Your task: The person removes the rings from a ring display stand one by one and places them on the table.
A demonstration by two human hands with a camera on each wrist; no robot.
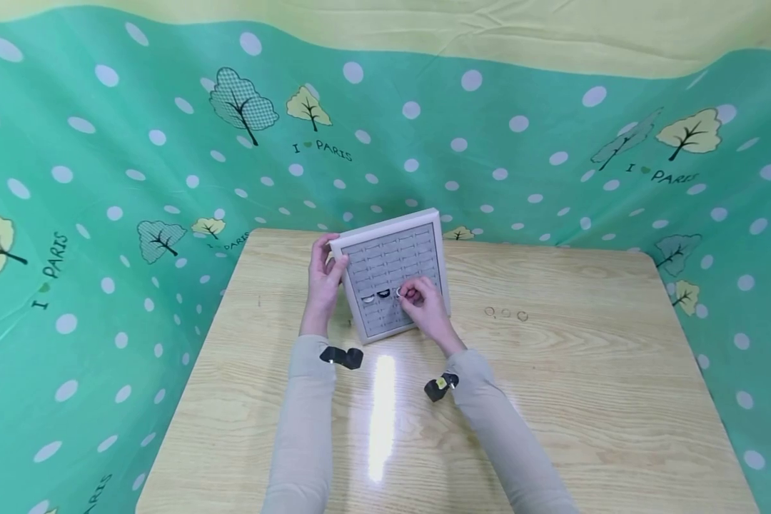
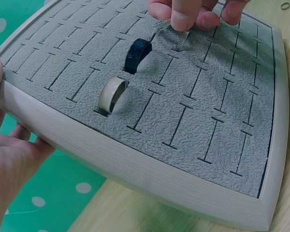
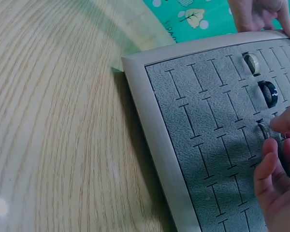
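A ring display tray (image 1: 385, 250) with a pale frame and grey slotted cushion stands tilted on the table. My left hand (image 1: 323, 293) grips its left edge, thumb at the front and fingers behind. Two rings sit in slots: a wide silver ring (image 2: 105, 99) and a dark blue-black ring (image 2: 132, 57). In line with them, my right hand (image 1: 427, 310) pinches a textured silver ring (image 3: 264, 129) between thumb and fingertips, right at a slot of the cushion. Fingers partly cover this third ring in the left wrist view.
Several thin rings (image 1: 522, 320) lie in a row on the wooden table (image 1: 591, 400), right of the tray. Behind the table hangs a green dotted cloth (image 1: 411, 143). Each wrist wears a small black camera (image 1: 342, 357).
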